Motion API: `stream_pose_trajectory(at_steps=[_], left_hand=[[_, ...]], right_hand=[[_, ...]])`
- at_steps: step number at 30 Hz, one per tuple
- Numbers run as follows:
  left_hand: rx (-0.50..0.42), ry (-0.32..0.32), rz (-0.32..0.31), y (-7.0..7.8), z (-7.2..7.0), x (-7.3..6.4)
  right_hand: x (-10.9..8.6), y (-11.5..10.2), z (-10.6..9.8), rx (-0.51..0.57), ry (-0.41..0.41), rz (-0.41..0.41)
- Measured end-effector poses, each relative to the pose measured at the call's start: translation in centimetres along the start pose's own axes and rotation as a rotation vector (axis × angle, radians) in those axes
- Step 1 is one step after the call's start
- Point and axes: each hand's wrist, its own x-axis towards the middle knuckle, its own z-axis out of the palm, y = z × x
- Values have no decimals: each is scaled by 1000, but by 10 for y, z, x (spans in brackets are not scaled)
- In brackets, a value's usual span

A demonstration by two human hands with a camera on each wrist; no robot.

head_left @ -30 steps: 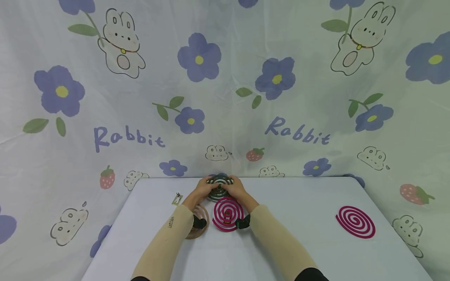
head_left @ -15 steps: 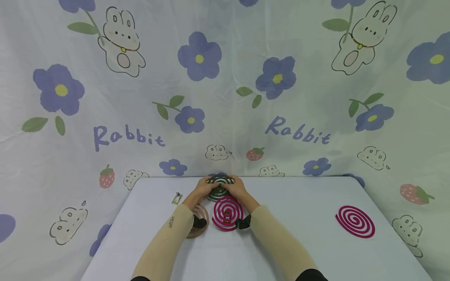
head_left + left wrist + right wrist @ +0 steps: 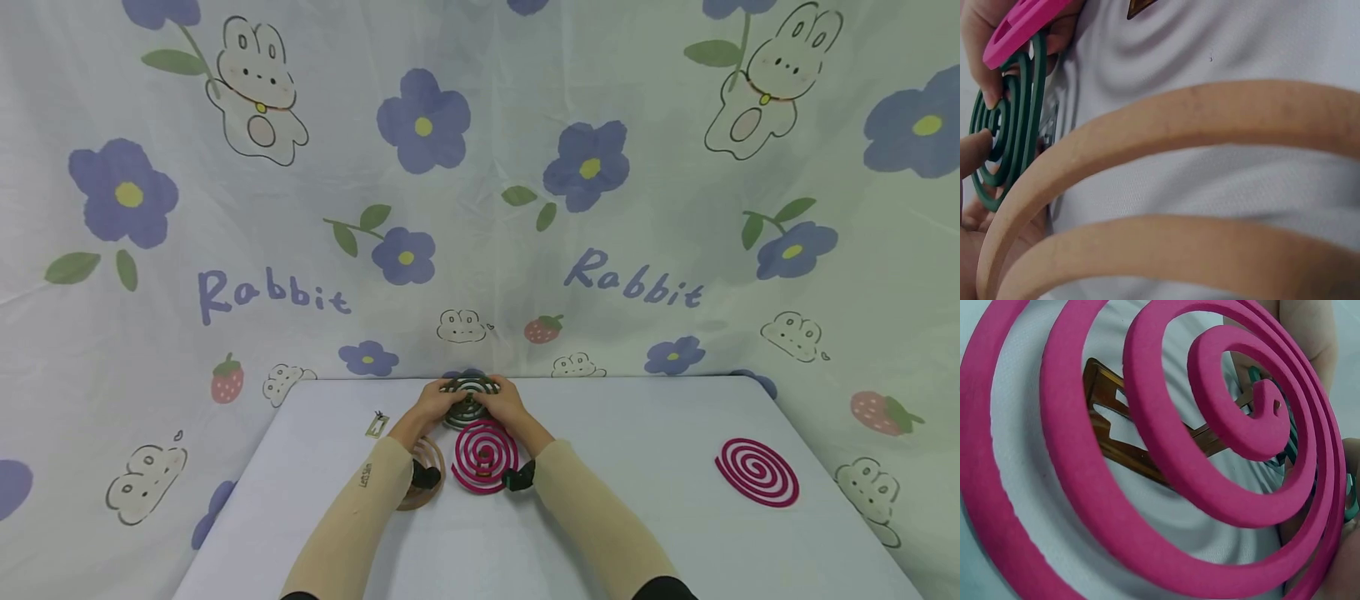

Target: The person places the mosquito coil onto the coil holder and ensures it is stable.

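Observation:
Both hands hold a dark green mosquito coil [image 3: 1039, 81] near the table's far edge. My left hand [image 3: 432, 405] grips its left side and my right hand [image 3: 506, 403] its right, thumbs at the centre and fingers round the outer rings. In the left wrist view the coil stands tilted, with a small metal piece [image 3: 1049, 128] partly hidden behind it. Close before the right wrist is a pink coil [image 3: 1241, 514], raised at its centre on a thin brass-coloured metal stand [image 3: 1135, 464]. A tan coil [image 3: 1166, 122] lies under the left wrist, partly covered by it.
Another pink coil [image 3: 757, 472] lies at the table's right. A small metal stand [image 3: 378, 426] lies left of the left hand. The white table [image 3: 630, 467] ends at a patterned curtain [image 3: 495, 250]. Black wrist cameras overlap the near coils in the head view.

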Motion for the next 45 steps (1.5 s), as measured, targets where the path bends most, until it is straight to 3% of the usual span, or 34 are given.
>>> stream_pose_trajectory(at_steps=[9,16,45], left_hand=[[-5,10,-32,0,-1,1],[21,13,-12,3,0,-3],[80,34,-35,4,1,-7]], right_hand=[[0,-3,2,-19,1,23],[3,-5,2,-27,3,60],[9,-3,0,-10,-58,67]])
